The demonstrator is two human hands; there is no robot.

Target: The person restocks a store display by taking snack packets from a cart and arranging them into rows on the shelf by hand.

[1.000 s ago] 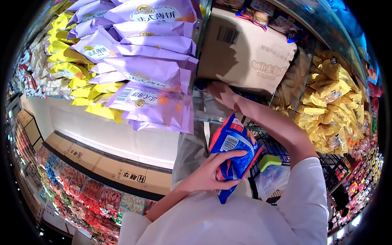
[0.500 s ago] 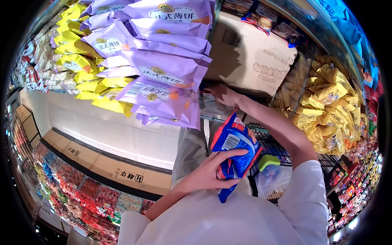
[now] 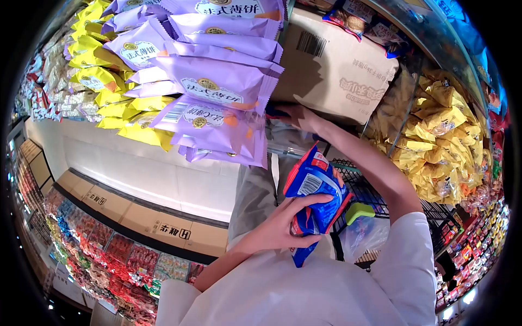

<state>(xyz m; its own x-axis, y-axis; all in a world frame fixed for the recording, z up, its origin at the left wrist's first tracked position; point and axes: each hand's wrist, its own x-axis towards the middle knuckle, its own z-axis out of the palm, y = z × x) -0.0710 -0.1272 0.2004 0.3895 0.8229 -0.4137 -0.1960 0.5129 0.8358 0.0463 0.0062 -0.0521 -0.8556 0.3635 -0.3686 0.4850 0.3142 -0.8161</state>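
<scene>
My left hand (image 3: 288, 224) is closed round blue-and-red snack packets (image 3: 321, 187) in front of my shirt. A barcode faces up on the upper packet, and my thumb lies across it. My right hand (image 3: 298, 118) reaches onto the shelf, between the purple packets (image 3: 217, 81) and a cardboard box (image 3: 337, 65). Its fingers are bent round a small dark edge with some red, mostly hidden, whose kind I cannot make out. The shadow of my arm falls on the box.
Yellow packets (image 3: 100, 60) are stacked left of the purple ones. Gold-wrapped sweets (image 3: 440, 141) fill a bin on the right. A black wire basket (image 3: 353, 174) with a green handle (image 3: 359, 212) is beside me. More blue packets (image 3: 348, 19) lie behind the box.
My right hand has shifted slightly to the right beside the box. My left hand keeps hold of the packets, a little further right. The view has tilted slightly.
</scene>
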